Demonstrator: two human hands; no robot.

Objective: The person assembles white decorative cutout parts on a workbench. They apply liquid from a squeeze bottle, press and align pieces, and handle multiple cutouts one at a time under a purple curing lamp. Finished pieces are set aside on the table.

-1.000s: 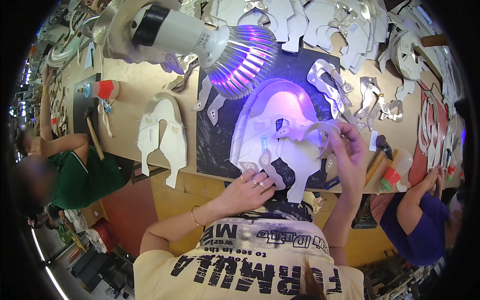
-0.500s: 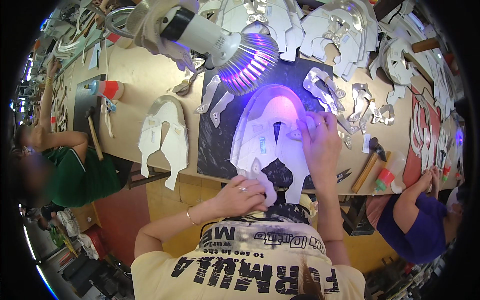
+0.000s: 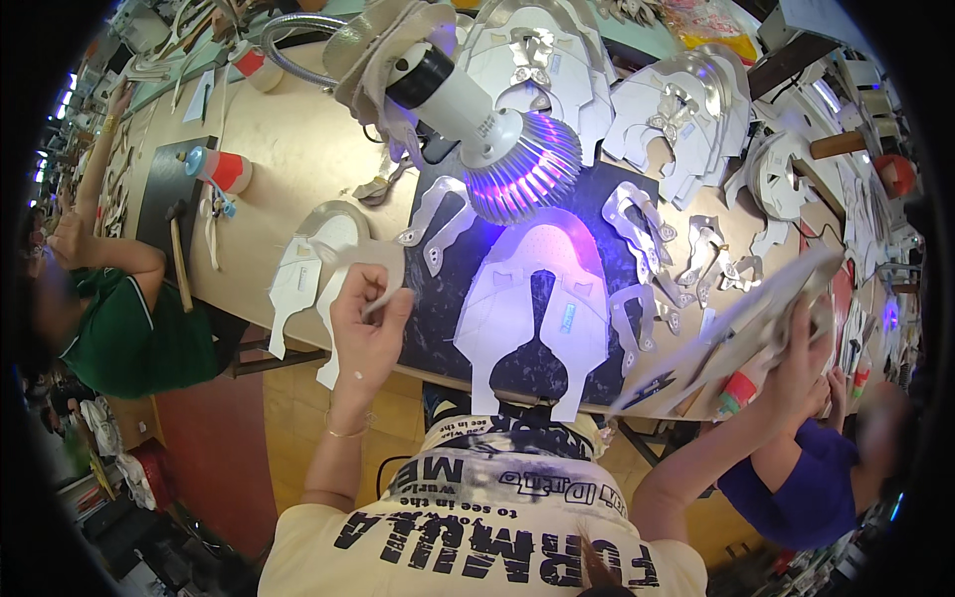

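My left hand (image 3: 370, 333) is closed with curled fingers at the left side of the dark mat. A pale, flat, curved piece (image 3: 383, 264) sticks up from its fingers, overlapping a white shoe upper (image 3: 293, 289) with a silvery toe. Out to the right, my right hand (image 3: 801, 363) grips a flat, grey-white shoe upper (image 3: 731, 323), tilted and smeared by motion. Another white shoe upper (image 3: 487, 308) lies in front of me on the mat, toe away, its two legs over the table edge. Neither hand touches it.
A lamp (image 3: 522, 164) glowing violet hangs over the mat (image 3: 423, 328). Stacked uppers (image 3: 681, 95) lie behind, with silvery cut pieces (image 3: 637, 229) to the right. A hammer (image 3: 181, 259) and red-banded bottle (image 3: 221, 169) are at left. Co-workers (image 3: 124, 328) sit on both sides.
My hands have left the middle upper and moved apart, left hand leftward, right hand far right with an upper. The upper on the mat now shows no silvery pieces on its legs.
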